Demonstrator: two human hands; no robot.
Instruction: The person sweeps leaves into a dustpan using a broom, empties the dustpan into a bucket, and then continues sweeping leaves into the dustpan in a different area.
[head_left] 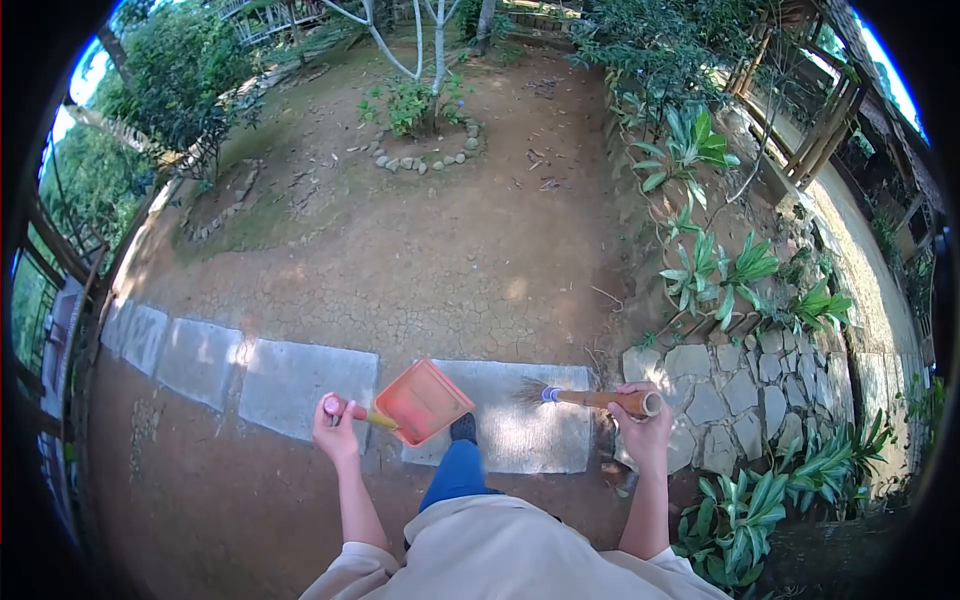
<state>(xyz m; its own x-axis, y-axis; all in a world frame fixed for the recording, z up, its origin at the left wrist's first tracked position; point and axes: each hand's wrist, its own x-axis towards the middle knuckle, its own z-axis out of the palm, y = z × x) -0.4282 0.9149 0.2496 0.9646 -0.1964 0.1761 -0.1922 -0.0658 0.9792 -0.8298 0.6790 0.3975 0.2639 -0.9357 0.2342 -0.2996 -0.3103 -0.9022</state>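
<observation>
My left hand is closed around the handle of an orange-red dustpan. The pan hangs in front of me over the gap between two concrete slabs, its open side facing up and away. My right hand grips the bamboo handle of a stick broom, whose cut end points toward me. Thin bristles fan out to the left of a blue-and-white binding, over the right-hand slab. A dark shoe and blue trouser leg show just below the dustpan.
A row of concrete slabs crosses the bare earth. Stone paving and leafy plants lie to the right. Farther ahead, a stone ring circles a pale-trunked tree. Dry leaves lie on the ground beyond.
</observation>
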